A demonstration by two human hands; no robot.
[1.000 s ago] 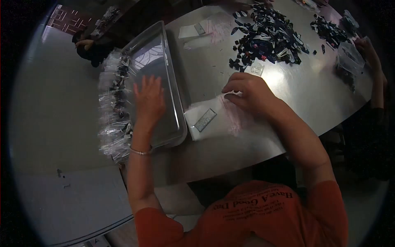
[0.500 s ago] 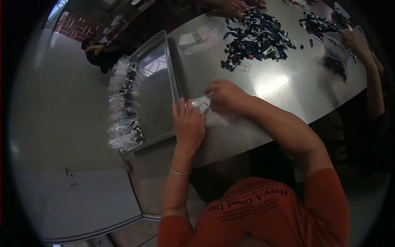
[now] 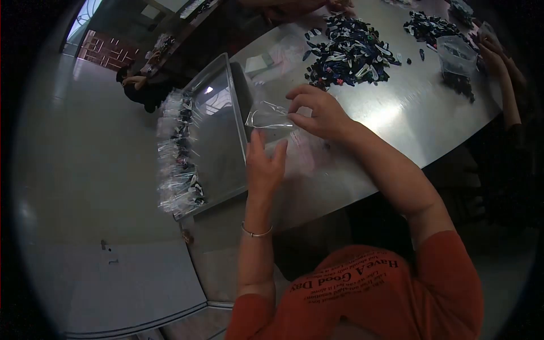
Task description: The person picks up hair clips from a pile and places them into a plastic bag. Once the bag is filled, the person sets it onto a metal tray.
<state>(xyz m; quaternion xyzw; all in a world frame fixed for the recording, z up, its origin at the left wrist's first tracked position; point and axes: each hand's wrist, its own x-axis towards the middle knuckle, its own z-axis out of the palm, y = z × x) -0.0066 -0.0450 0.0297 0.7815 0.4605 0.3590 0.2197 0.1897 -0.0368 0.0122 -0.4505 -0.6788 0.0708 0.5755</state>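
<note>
A clear plastic bag (image 3: 268, 117) is raised above the metal table, its right end pinched between the thumb and finger of my right hand (image 3: 320, 113). My left hand (image 3: 265, 161) is just below the bag, fingers apart, and seems to hold nothing. More clear bags with pink markings (image 3: 300, 156) lie flat on the table between my hands and its near edge. Whether anything is inside the raised bag I cannot make out.
To the left is a metal tray (image 3: 231, 85), with several filled bags (image 3: 180, 153) lined along its far-left rim. Heaps of small dark and white elongated pieces (image 3: 354, 54) lie on the table (image 3: 396, 124). Co-workers' hands are near a clear tub (image 3: 456, 54) and at the back.
My right hand has lifted the clear bag off the table. My left hand has come off the bag and moved slightly down. The view has shifted a little.
</note>
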